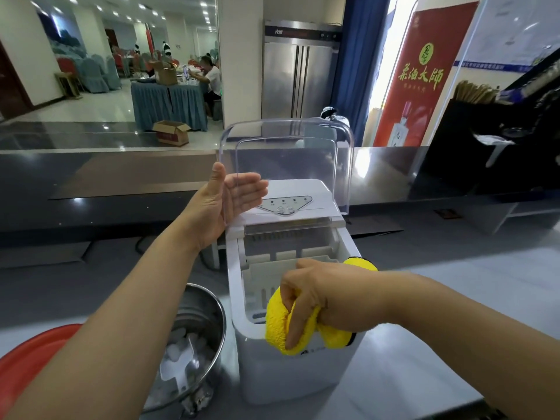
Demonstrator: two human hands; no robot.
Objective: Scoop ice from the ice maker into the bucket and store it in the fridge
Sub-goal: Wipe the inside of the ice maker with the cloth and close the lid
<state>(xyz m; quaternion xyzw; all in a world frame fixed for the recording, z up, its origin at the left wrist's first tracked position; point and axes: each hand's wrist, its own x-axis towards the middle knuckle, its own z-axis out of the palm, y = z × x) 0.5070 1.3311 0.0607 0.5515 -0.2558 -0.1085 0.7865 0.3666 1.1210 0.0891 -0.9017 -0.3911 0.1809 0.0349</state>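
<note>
While the left hand (218,207), fingers (254,184) straight, touches the lid (288,131), the right hand (321,292) clutches a yellow cloth (278,325).

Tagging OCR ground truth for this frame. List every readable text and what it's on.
"茶酒大師": gold characters on the red banner; the small line beneath them is too small to read.
Steel fridge: the brand mark on its top strip is blurred and cannot be read.
Ice maker control panel: the button labels are too small to read.
Wall notices: blurred and cannot be read.
</note>
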